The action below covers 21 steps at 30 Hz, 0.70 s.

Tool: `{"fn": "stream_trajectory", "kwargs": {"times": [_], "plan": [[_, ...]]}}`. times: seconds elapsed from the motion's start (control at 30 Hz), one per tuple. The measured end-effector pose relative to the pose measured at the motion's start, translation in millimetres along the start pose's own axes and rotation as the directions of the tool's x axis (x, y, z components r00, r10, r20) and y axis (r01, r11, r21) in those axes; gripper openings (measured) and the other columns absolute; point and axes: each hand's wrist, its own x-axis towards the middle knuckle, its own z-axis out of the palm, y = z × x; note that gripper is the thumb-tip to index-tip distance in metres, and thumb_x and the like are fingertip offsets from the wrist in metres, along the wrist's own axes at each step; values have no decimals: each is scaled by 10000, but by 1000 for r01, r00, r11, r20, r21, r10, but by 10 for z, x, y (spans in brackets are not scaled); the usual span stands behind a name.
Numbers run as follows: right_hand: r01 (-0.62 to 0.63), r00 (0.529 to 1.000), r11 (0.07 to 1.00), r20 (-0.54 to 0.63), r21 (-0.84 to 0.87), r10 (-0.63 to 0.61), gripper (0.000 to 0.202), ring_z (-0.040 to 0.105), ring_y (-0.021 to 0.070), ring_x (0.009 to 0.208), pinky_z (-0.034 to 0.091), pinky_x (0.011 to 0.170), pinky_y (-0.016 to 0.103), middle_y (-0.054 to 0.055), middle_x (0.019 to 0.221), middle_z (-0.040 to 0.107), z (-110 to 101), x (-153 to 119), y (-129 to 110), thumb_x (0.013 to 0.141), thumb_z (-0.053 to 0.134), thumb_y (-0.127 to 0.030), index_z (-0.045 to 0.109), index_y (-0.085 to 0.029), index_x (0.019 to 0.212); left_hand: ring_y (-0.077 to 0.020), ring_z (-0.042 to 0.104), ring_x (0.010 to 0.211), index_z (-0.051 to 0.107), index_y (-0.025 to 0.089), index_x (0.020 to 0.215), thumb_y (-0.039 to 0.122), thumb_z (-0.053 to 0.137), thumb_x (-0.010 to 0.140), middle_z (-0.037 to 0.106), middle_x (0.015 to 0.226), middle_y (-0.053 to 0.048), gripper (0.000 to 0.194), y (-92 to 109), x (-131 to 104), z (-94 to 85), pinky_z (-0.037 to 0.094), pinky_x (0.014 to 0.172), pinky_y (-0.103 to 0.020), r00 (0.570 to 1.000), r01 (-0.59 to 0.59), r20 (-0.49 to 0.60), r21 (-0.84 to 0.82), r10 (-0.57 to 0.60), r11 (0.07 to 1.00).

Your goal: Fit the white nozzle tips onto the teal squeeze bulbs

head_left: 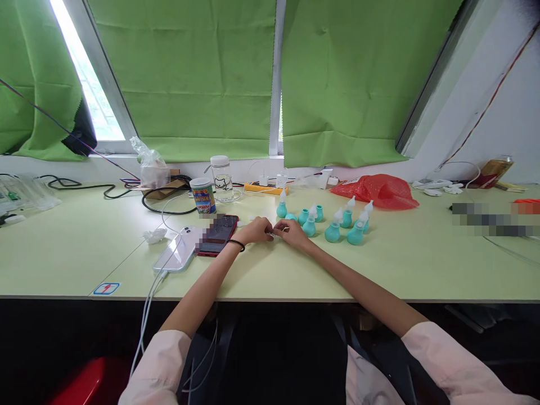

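My left hand point(259, 229), with a black band at the wrist, is closed in a pinch over the table. Touching or nearly touching it, my right hand point(292, 232) is pinched too. Something small and whitish shows between the fingertips, too little of it to name. Just right of my hands stand several teal squeeze bulbs point(332, 233), most with a translucent pointed tip point(338, 215) fitted. Open necks show on a bulb point(303, 216) and on another bulb point(319, 213) behind it. One more teal bulb point(290, 216) is partly hidden by my right hand.
Left of my hands lie a dark-screened phone point(218, 235) and a white phone point(179, 249) with a cable. Behind are a printed can point(203, 197), a clear jar point(222, 180), a yellow power strip point(265, 189) and a red plastic bag point(375, 192). The table's front edge point(287, 300) runs below.
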Motion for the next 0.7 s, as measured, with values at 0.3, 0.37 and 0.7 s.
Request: {"fn": "stream_trajectory", "kwargs": {"times": [0.3,0.37,0.7], "plan": [[-185,979,981,78,-51,189,261,501,105,557,339,483,202,19,608,588,-40,0,-19,621,570,-402,589,-143,635,-127,498,551,645,127,706,228,590,576,593,604,-33,174,-16,4,9,347,496,-209,1000,-11,-13,-17,10,1000],[-206,971,973,104,-106,216,298,488,101,521,316,456,201,19,572,582,-58,-10,-42,632,553,-439,598,-145,624,-124,498,552,646,127,703,217,590,572,594,605,-32,168,-13,1,10,352,503,-207,999,-28,-25,-11,27,1000],[-181,960,983,215,-23,182,366,386,45,374,283,379,180,-5,542,546,-90,-27,-44,711,445,-484,565,-140,671,-105,507,546,650,131,739,228,590,574,609,620,-21,201,-29,-7,-8,376,524,-199,987,-117,-114,-43,111,992]]}}
